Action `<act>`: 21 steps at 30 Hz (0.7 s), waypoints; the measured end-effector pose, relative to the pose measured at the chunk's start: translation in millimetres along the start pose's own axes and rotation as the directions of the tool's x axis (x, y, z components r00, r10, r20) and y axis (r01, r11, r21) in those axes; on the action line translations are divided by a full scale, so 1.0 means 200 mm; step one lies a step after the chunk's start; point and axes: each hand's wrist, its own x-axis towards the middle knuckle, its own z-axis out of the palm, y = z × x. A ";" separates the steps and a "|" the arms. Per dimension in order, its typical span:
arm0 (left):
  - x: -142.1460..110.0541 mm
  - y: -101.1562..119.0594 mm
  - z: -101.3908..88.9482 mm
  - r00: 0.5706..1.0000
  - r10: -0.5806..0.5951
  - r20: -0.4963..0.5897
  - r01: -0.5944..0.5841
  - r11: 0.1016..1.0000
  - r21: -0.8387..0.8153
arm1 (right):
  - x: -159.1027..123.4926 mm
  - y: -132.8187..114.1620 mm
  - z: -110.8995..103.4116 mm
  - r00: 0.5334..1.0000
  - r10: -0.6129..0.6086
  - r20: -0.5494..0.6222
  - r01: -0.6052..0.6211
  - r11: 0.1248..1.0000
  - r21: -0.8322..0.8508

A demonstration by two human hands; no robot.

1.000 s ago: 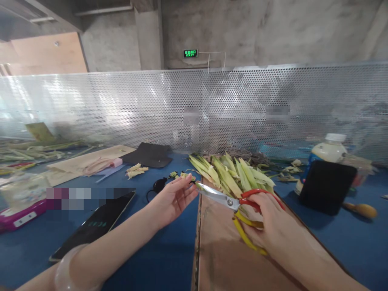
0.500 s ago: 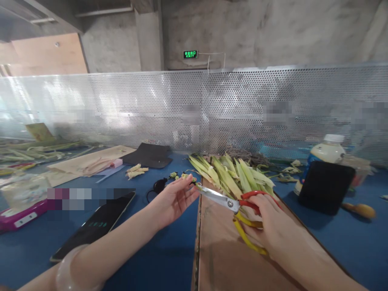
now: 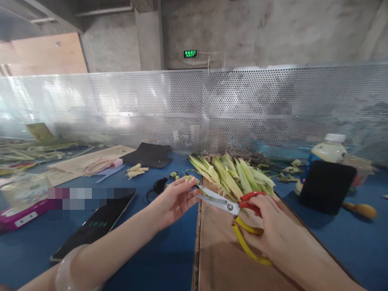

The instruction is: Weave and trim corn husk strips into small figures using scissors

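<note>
My right hand (image 3: 266, 218) grips a pair of scissors (image 3: 229, 206) by handles that are part red, part yellow. The blades stand a little apart and point left, their tips close to the fingers of my left hand (image 3: 177, 200). Between thumb and forefinger my left hand pinches a small pale-green knotted piece (image 3: 188, 178), partly hidden by the fingers. A similar small green piece (image 3: 173, 175) lies just beyond it. Behind the scissors a pile of green corn husks (image 3: 230, 173) rests on a brown board (image 3: 221, 250).
On the left lie a phone (image 3: 97, 222), a purple object (image 3: 27, 216), a dark sheet (image 3: 148, 155) and pale husk bits (image 3: 136, 171). A bottle (image 3: 329, 149), a black upright panel (image 3: 327, 186) and a wooden-looking tool (image 3: 363, 210) are on the right. A perforated metal screen (image 3: 136, 105) runs behind.
The scissors' blades and handles have spread slightly apart, the yellow handle moving down. My left hand stays nearly in place, still pinching the small green piece.
</note>
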 end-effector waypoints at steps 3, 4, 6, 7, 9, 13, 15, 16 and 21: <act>0.00 0.00 -0.01 1.000 0.004 0.020 -0.004 1.000 0.012 | -0.01 0.00 0.01 1.000 -0.003 -0.018 0.002 1.000 -0.018; 0.00 0.00 -0.01 1.000 0.006 0.018 -0.006 1.000 0.015 | -0.01 0.01 0.02 1.000 0.001 -0.014 -0.001 1.000 -0.019; 0.00 0.00 -0.01 1.000 0.004 0.010 -0.004 1.000 0.018 | -0.02 0.01 0.02 1.000 0.011 -0.005 -0.012 1.000 -0.013; 0.00 0.00 -0.01 1.000 0.002 0.008 -0.002 1.000 0.018 | -0.02 0.01 0.03 1.000 0.018 0.003 -0.018 1.000 -0.009; 0.01 0.00 -0.01 1.000 -0.001 0.007 0.001 1.000 0.010 | -0.02 0.02 0.03 0.999 0.026 0.021 -0.026 1.000 0.001; 0.01 0.00 -0.01 1.000 0.000 0.007 0.000 1.000 -0.005 | -0.03 0.03 0.03 0.995 0.060 0.076 -0.061 0.998 0.002; 0.00 0.00 0.00 1.000 0.001 0.008 -0.001 1.000 -0.009 | -0.03 0.04 0.03 0.994 0.059 0.093 -0.060 0.998 -0.001; 0.00 0.00 0.00 1.000 0.002 0.007 -0.002 1.000 -0.011 | -0.04 0.04 0.03 0.994 0.050 0.093 -0.051 0.999 0.002; -0.01 0.00 0.00 1.000 -0.002 0.003 0.002 1.000 -0.010 | -0.03 0.03 0.03 0.996 0.057 0.069 -0.060 0.998 0.036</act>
